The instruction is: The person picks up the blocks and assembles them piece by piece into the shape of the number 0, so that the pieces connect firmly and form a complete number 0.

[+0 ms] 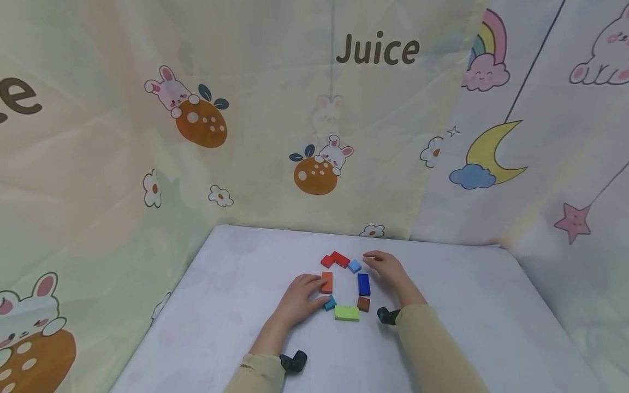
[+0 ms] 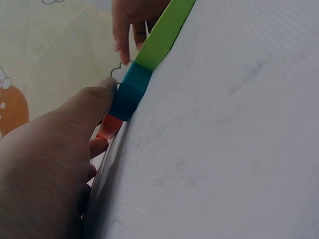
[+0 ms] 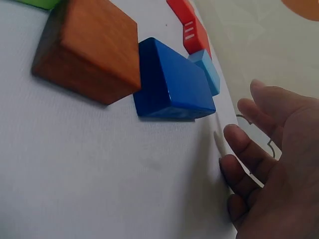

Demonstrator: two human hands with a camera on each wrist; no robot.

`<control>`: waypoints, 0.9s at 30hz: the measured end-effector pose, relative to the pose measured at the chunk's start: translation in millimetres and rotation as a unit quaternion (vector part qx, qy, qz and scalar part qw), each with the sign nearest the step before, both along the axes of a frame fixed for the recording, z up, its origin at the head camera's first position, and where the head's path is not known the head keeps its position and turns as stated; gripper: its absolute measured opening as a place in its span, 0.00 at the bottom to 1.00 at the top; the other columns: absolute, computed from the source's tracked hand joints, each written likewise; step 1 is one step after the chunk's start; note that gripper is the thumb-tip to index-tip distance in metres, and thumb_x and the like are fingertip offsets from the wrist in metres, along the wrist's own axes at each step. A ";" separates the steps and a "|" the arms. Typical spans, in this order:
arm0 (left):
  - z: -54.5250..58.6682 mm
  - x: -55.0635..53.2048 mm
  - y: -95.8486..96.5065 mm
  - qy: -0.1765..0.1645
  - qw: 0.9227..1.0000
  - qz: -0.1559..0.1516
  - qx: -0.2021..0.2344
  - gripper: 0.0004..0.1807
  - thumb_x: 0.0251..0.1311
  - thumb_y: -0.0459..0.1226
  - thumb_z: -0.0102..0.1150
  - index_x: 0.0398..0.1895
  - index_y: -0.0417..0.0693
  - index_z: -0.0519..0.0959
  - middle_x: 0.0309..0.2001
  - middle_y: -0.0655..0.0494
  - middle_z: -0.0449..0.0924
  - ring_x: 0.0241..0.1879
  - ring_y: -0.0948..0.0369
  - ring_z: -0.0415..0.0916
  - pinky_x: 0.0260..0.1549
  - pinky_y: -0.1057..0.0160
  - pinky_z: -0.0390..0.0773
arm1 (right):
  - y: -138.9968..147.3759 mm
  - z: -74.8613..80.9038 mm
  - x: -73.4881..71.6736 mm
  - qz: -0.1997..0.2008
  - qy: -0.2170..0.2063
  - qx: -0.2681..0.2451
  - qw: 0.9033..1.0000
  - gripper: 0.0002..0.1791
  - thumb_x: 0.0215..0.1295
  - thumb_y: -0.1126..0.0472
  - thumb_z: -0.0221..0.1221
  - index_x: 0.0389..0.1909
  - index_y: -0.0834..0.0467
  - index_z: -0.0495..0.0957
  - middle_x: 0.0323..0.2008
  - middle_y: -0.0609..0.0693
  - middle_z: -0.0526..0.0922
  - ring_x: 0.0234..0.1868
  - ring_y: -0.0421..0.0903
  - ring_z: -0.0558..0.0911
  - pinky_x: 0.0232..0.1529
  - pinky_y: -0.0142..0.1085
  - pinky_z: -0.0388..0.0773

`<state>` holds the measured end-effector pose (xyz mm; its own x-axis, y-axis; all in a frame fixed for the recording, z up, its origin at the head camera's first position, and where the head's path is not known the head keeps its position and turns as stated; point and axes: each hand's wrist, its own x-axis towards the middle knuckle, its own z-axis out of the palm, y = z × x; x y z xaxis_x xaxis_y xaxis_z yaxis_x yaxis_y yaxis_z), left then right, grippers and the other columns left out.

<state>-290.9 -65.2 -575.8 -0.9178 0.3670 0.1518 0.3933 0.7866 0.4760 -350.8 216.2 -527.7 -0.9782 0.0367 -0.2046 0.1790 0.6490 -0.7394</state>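
Note:
Several small coloured blocks form a rough ring on the white table. At the ring's left side, my left hand (image 1: 297, 300) spreads thumb and fingers. Its fingers lie at the orange block (image 1: 327, 283), and its thumb tip touches the teal block (image 2: 131, 92). Beyond the ring's right side is my right hand (image 1: 388, 268), fingers loosely bent and holding nothing. Closest to it are the light blue block (image 3: 205, 70) and the dark blue block (image 3: 179, 84). A brown block (image 3: 94, 50) and a lime green block (image 1: 346, 313) sit nearer the front.
Two red blocks (image 1: 340, 259) stand at the back of the ring. The white table (image 1: 236, 262) meets a cloth backdrop (image 1: 265, 207) printed with rabbits and flowers. A small black camera (image 1: 295, 362) is worn on the left wrist, another (image 1: 387, 316) on the right.

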 end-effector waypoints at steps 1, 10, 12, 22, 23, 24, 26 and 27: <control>0.2 0.2 0.2 0.001 1.000 0.000 0.000 0.32 0.61 0.62 0.58 0.68 0.67 0.71 0.67 0.63 0.72 0.70 0.57 0.63 0.68 0.50 0.68 | -1.8 1.1 -1.2 0.004 0.000 0.006 1.000 0.23 0.71 0.43 0.54 0.61 0.47 0.77 0.67 0.57 0.72 0.70 0.61 0.65 0.68 0.61 0.65; 1.9 0.4 0.9 0.001 1.000 0.000 -0.008 0.32 0.61 0.62 0.57 0.68 0.67 0.72 0.67 0.62 0.72 0.70 0.57 0.63 0.68 0.50 0.68 | -15.8 2.1 -7.8 -0.001 -0.013 0.073 0.997 0.19 0.68 0.45 0.58 0.55 0.46 0.81 0.63 0.56 0.77 0.69 0.61 0.66 0.68 0.68 0.51; 2.0 0.5 1.0 0.001 1.000 0.000 -0.007 0.32 0.61 0.62 0.58 0.68 0.66 0.72 0.67 0.62 0.72 0.70 0.56 0.63 0.68 0.50 0.68 | -17.6 0.7 -8.3 -0.001 -0.013 0.084 0.996 0.19 0.67 0.44 0.59 0.54 0.46 0.82 0.61 0.55 0.78 0.68 0.61 0.67 0.67 0.68 0.51; -1.1 0.3 -1.0 0.003 1.000 0.000 -0.007 0.32 0.61 0.62 0.57 0.67 0.66 0.72 0.66 0.62 0.72 0.70 0.56 0.64 0.68 0.50 0.68 | -20.9 -1.7 -6.4 -0.002 -0.010 0.097 0.995 0.17 0.67 0.45 0.60 0.51 0.47 0.83 0.57 0.55 0.81 0.65 0.61 0.69 0.65 0.66 0.55; -1.2 0.2 -1.0 0.002 1.000 0.000 -0.006 0.32 0.61 0.62 0.57 0.68 0.66 0.72 0.66 0.62 0.72 0.70 0.56 0.64 0.68 0.50 0.68 | -20.5 -1.5 -6.2 -0.001 -0.008 0.097 0.995 0.16 0.68 0.45 0.60 0.51 0.47 0.83 0.57 0.55 0.81 0.65 0.61 0.69 0.65 0.66 0.55; -1.3 0.0 -1.0 0.001 1.000 0.000 -0.005 0.32 0.61 0.62 0.57 0.68 0.66 0.72 0.67 0.62 0.72 0.70 0.56 0.63 0.68 0.50 0.68 | -20.1 -1.1 -6.0 -0.001 -0.007 0.095 0.995 0.16 0.68 0.46 0.60 0.51 0.47 0.83 0.57 0.55 0.81 0.65 0.60 0.69 0.66 0.65 0.55; -1.4 -0.3 -0.8 0.000 1.000 -0.001 -0.002 0.32 0.61 0.62 0.57 0.68 0.67 0.72 0.67 0.62 0.72 0.70 0.56 0.63 0.68 0.50 0.68 | -19.2 0.2 -5.7 0.003 -0.004 0.097 0.995 0.16 0.68 0.47 0.59 0.52 0.47 0.83 0.57 0.55 0.81 0.65 0.60 0.70 0.65 0.66 0.55; -1.4 -0.6 -0.5 -0.001 1.000 -0.001 -0.001 0.32 0.61 0.63 0.57 0.68 0.67 0.71 0.67 0.62 0.72 0.70 0.57 0.63 0.68 0.50 0.68 | -18.6 0.9 -5.6 0.004 -0.003 0.096 0.995 0.16 0.68 0.47 0.59 0.52 0.48 0.83 0.57 0.55 0.81 0.65 0.60 0.70 0.65 0.66 0.55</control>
